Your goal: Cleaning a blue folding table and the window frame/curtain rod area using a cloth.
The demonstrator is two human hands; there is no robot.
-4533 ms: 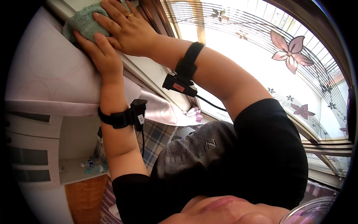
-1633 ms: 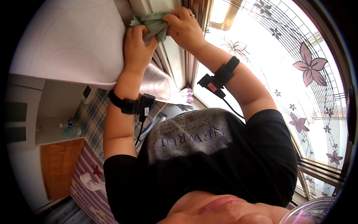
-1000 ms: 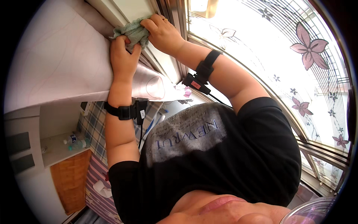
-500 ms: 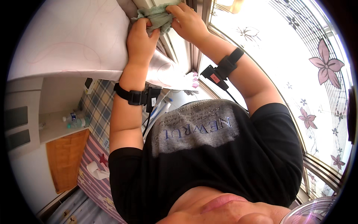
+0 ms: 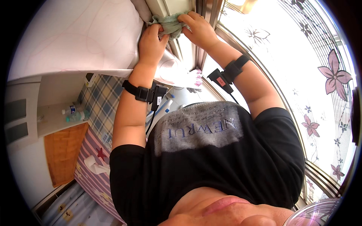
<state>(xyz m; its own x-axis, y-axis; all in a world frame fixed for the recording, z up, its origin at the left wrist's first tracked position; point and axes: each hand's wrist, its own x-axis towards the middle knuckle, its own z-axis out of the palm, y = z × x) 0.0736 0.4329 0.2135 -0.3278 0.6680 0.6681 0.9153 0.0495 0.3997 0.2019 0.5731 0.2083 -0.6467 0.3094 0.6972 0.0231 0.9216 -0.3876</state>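
Note:
A crumpled grey-green cloth (image 5: 170, 25) lies against a pale ledge (image 5: 166, 7) beside the window frame, at the far edge of the view. My left hand (image 5: 152, 43) grips its left side, with thumb and fingers curled into the fabric. On the right side of the same cloth, my right hand (image 5: 200, 31) has its fingers bent over the edge. Both arms stretch forward, and each forearm wears a black strap with a small black device. Parts of my fingertips are hidden in the folds.
A bed with a pale sheet (image 5: 75, 37) fills the upper left, close to my left forearm. Along the right runs a window (image 5: 279, 75) with flower patterns. Plastic bottles (image 5: 77, 115) stand on a shelf at left, above a wooden panel (image 5: 64, 156).
Both hands and the cloth sit slightly farther right and lower in the picture, and the view itself has shifted a little. Both hands keep their hold on the cloth.

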